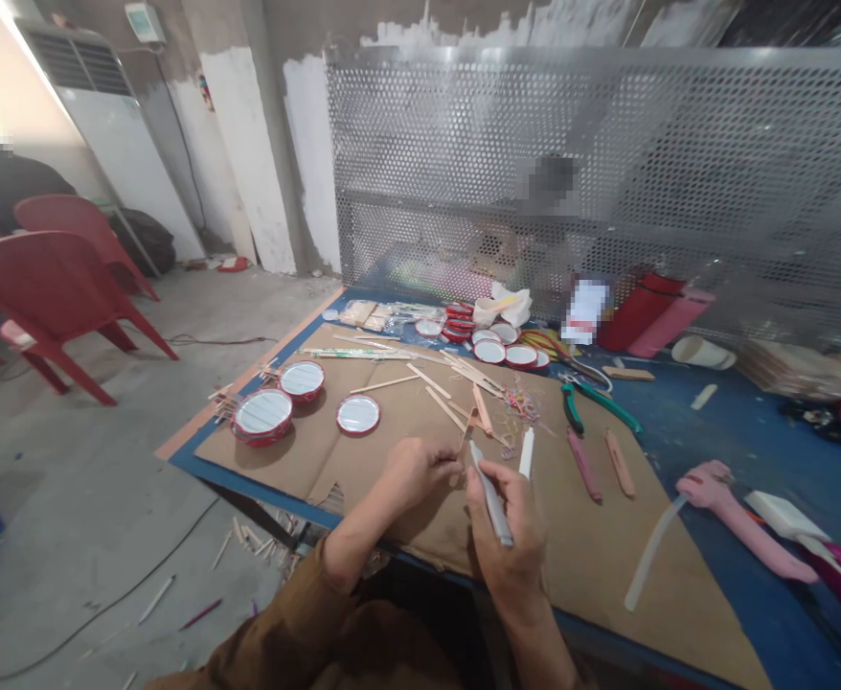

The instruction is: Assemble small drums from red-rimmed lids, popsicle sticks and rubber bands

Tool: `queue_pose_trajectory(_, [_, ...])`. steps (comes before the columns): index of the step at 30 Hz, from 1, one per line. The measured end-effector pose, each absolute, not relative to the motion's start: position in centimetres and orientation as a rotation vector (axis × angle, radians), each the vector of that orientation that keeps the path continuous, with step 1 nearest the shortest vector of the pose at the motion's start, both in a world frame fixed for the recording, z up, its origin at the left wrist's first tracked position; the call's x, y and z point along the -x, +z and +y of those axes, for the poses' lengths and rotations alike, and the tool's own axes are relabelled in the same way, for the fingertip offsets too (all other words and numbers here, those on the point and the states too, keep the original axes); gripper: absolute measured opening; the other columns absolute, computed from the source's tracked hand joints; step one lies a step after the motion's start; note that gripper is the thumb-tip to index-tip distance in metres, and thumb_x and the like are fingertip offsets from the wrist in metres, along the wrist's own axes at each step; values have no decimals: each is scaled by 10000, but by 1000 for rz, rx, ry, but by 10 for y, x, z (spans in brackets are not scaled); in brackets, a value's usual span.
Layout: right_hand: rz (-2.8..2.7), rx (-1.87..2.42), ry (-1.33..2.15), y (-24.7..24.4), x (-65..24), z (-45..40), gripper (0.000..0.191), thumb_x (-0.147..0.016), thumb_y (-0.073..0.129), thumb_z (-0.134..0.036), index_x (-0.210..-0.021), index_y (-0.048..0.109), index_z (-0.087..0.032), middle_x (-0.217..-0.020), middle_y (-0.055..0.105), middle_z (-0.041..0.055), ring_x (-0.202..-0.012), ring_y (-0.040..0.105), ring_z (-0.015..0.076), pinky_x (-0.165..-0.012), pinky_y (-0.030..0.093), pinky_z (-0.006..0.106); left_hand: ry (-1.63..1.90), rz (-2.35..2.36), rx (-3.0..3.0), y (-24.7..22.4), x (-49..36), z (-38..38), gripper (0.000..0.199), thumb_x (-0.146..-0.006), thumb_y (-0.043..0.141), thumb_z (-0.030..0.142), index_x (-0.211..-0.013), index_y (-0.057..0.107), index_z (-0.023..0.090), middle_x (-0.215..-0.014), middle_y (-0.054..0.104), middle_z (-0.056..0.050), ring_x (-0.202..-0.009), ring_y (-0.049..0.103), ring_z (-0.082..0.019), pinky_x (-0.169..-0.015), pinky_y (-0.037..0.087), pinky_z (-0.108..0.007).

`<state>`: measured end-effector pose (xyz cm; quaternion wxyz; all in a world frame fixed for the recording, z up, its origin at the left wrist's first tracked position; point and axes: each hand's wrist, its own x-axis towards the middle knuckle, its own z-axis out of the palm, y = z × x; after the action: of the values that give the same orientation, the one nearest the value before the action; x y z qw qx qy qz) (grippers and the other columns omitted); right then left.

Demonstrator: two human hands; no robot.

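Observation:
Near the front edge of the cardboard sheet (406,517), my left hand (420,471) pinches a small wooden stick (467,431) that stands tilted upward. My right hand (511,513) is closed around a light grey marker (492,498), its tip close to the stick. Just behind my right hand lies a white marker (527,452). An orange marker (482,410) and loose wooden sticks (439,391) lie beyond my hands. Left of them is a red-rimmed round disc (358,415), and farther left are two red drum-like pieces (262,416) with sticks attached.
Green-handled pliers (573,407), pink and orange markers (584,467), and a pink glue gun (751,527) are at the right. Red bottles (636,311) and a phone (584,311) stand by the perforated metal panel (427,144). Red chairs (68,287) are at the left.

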<state>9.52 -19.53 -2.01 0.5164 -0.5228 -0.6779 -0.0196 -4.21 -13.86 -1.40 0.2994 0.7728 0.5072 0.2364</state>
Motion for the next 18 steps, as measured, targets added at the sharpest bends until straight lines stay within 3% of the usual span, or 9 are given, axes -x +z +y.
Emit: queue_pose_trajectory(18, [-1642,1246,-25,-22,-95,-194,123,-892,546,-279,-945,590,-176,-785,676,44,-678,637,146,-614,492,236,612,1368,-2068,-12,41,-139,211,-825,519,268,-706,653,157,-702,623,-8,-659,490,-113,-584,289,-196])
